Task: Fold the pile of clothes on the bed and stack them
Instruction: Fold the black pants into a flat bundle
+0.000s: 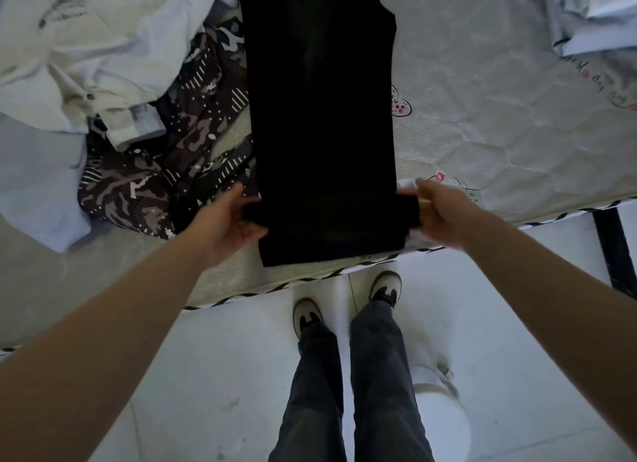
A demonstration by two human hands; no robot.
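A person stands at the edge of a bed [482, 99], where black trousers [324, 116] lie stretched lengthwise on the mattress. The left hand [229, 220] and the right hand [437, 208] each grip one side of the trousers near the nearer end, fingers curled round the cloth. Just left of the trousers lie a camouflage garment [193, 151] and white clothes [76, 47], heaped unfolded.

Black trousers [320, 116] lie flat and lengthwise on the bed [499, 116], their near end at the bed's front edge and doubled over in a band. Towards the bed's left edge lies an unfolded heap: a camouflage garment [193, 151] under rumpled white clothes [86, 47].
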